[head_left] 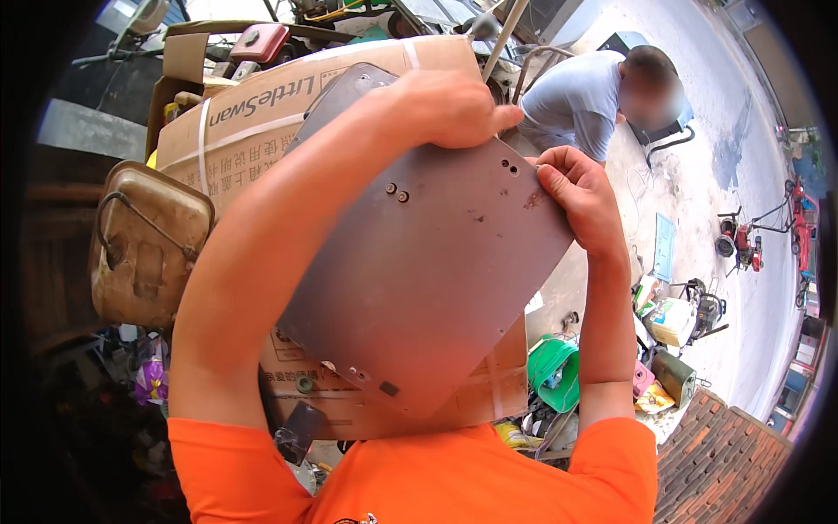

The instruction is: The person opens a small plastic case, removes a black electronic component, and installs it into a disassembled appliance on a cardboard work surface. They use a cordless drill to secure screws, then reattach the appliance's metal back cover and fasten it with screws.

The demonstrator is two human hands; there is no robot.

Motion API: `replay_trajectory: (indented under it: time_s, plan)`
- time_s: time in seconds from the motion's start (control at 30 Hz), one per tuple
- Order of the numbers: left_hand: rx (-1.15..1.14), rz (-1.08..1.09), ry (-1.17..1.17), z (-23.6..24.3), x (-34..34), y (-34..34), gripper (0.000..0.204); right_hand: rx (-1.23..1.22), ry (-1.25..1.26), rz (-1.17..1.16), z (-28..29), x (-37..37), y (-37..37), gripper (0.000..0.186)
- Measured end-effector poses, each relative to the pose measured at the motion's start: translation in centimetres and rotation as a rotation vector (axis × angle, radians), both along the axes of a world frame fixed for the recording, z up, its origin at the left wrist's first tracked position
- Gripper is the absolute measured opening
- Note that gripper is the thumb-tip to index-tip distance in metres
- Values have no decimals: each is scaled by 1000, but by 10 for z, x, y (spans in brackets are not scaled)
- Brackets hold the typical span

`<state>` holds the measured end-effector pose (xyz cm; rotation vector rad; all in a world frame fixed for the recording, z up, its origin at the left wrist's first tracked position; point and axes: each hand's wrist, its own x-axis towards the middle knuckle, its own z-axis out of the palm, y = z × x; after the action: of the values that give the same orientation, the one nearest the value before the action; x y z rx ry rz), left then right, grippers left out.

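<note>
A flat grey metal plate [436,253] with small paired fittings and a few dark stains is tilted in front of me, above a cardboard box [253,122]. My left arm reaches across the plate, and my left hand [449,109] is closed at its far upper edge, fingers mostly hidden, thumb pointing right. At the plate's right corner, my right hand [580,196] pinches the edge, thumb on the near face and fingers curled behind. The plate hides most of the box's middle.
A rusty metal tank [148,244] stands left of the box. Beyond it lies a red part [259,41]. A person in a light shirt [572,96] bends down at the far right. A green container [552,371] and clutter lie at right, near brickwork [729,458].
</note>
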<state>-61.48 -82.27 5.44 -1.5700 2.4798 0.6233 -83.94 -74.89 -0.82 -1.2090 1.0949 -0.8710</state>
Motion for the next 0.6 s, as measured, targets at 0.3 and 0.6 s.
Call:
replay_trajectory:
  time_s: [0.3, 0.6]
  plan:
    - [-99, -12, 34, -21, -4, 1, 68, -432, 312, -97, 9, 15, 0, 13]
    - [-149, -3, 72, -33, -2, 1, 60, -848, 597, 108, 17, 31, -14, 14]
